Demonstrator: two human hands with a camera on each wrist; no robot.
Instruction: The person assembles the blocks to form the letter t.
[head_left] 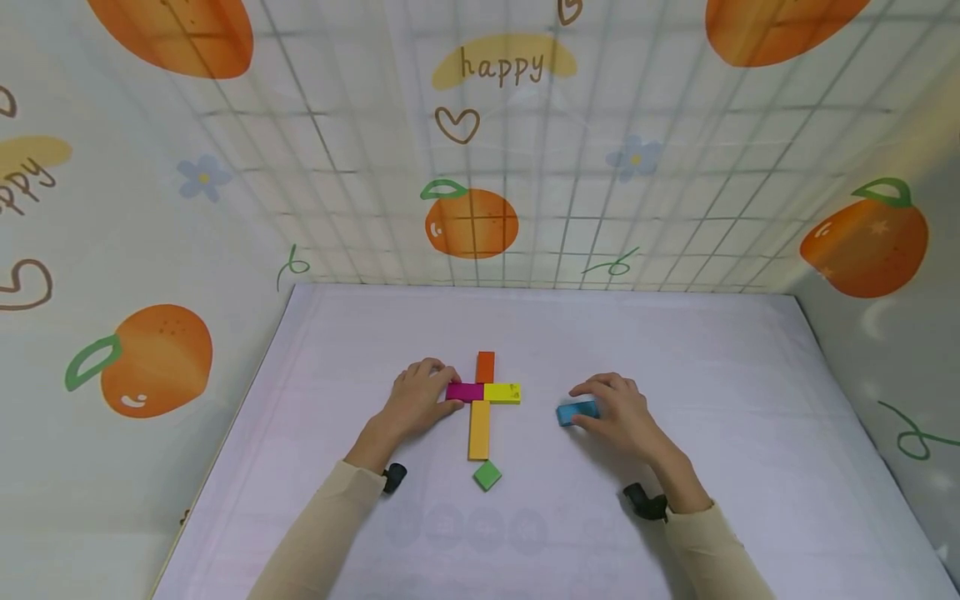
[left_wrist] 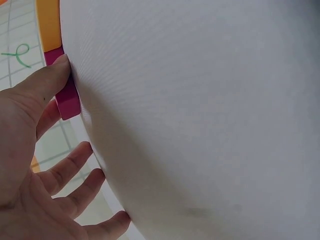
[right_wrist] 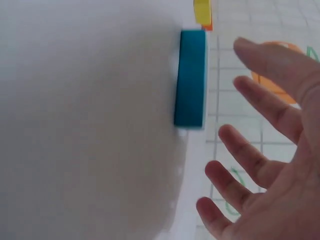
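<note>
My left hand (head_left: 417,400) pinches the outer part of a magenta block (head_left: 468,392) between thumb and index finger, its other fingers spread with their tips at the table. End to end with the magenta block lies a bright yellow block (head_left: 506,393). An orange-red block (head_left: 485,367) stretches away behind them, and a long amber block (head_left: 479,432) runs toward me in front. On the right, a blue block (right_wrist: 190,79) lies on the table. Beside it hovers my right hand (right_wrist: 272,160), fingers spread and apart from the block in the right wrist view.
A small green block (head_left: 487,476), turned like a diamond, sits at the near end of the amber block. The white table (head_left: 750,400) is bounded by a printed cloth (head_left: 360,208) at the back and sides. Dark wrist cameras stick out at both cuffs.
</note>
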